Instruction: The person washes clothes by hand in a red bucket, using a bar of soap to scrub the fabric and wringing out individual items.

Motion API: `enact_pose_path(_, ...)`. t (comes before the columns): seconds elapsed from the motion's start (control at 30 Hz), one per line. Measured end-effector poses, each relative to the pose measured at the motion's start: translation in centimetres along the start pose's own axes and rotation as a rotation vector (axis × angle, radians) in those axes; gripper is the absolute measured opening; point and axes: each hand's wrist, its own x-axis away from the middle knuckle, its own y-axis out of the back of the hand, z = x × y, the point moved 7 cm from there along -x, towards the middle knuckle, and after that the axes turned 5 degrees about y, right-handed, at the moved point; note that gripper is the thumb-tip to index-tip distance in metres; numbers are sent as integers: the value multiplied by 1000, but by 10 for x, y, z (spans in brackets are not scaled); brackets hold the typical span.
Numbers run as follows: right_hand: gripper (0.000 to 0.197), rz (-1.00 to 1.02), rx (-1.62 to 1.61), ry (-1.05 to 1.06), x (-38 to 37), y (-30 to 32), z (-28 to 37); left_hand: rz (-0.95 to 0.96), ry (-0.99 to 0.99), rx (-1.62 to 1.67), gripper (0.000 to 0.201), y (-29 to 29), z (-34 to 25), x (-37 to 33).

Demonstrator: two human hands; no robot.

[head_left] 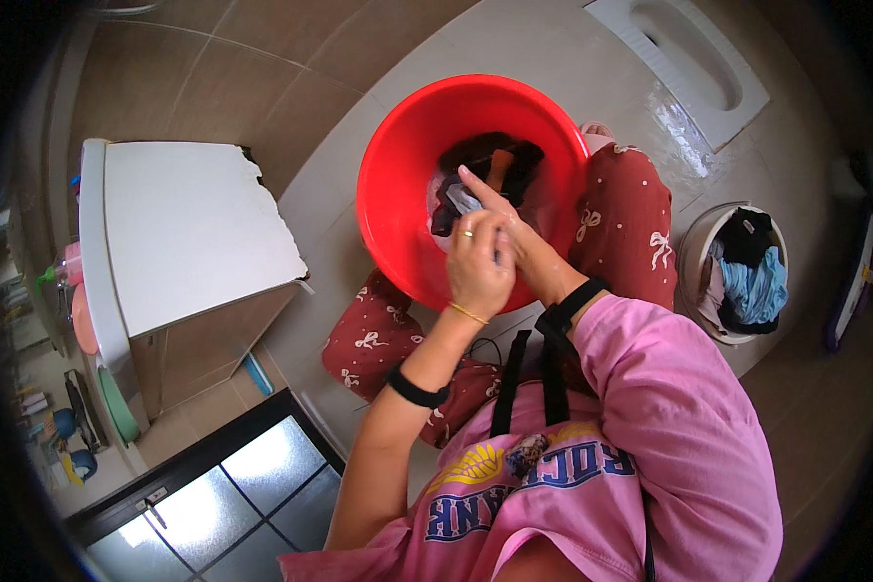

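Note:
A large red basin (398, 184) stands between my knees with dark wet clothes (519, 160) in it. Over its near part my two hands meet. My left hand (480, 267), with a ring on one finger, is closed against the palm side of the right; a small dark bit shows at its fingers, too little to name. My right hand (514, 233) points one digit out toward the far left, its other fingers mostly hidden. From under it comes a grey cloth (464, 199), which it appears to grip.
At my right a white bucket (689, 267) holds more clothes (752, 281), light blue, black and pinkish. A squat toilet (703, 68) lies at the far right, with wet floor tiles (679, 131) beside it. A white-topped cabinet (199, 223) stands on the left, a glass-paned door (262, 475) at the lower left.

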Motion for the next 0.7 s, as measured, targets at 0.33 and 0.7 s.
enact_pose_path(0.33,13,-246,358,416,26,-26,15,26,678,30,28,-7,155,0)
enact_pose_path(0.7,9,193,826,546,52,-87,27,226,958,1476,28,-7,137,0)
